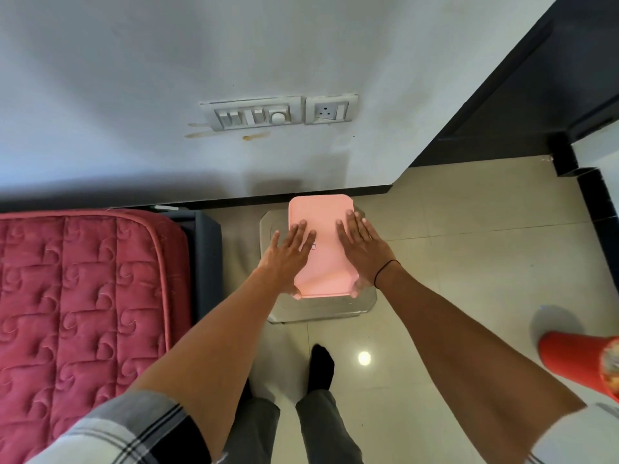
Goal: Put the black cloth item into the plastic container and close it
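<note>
We note the plastic container on a small grey tabletop, its smooth, rounded pink lid seated on top. Our left hand and right hand lie flat, fingers spread, upon that lid. The black cloth item is not visible to us.

Red quilted mattress lying left, switch panel and socket sitting on wall, orange object resting on the floor at right.
</note>
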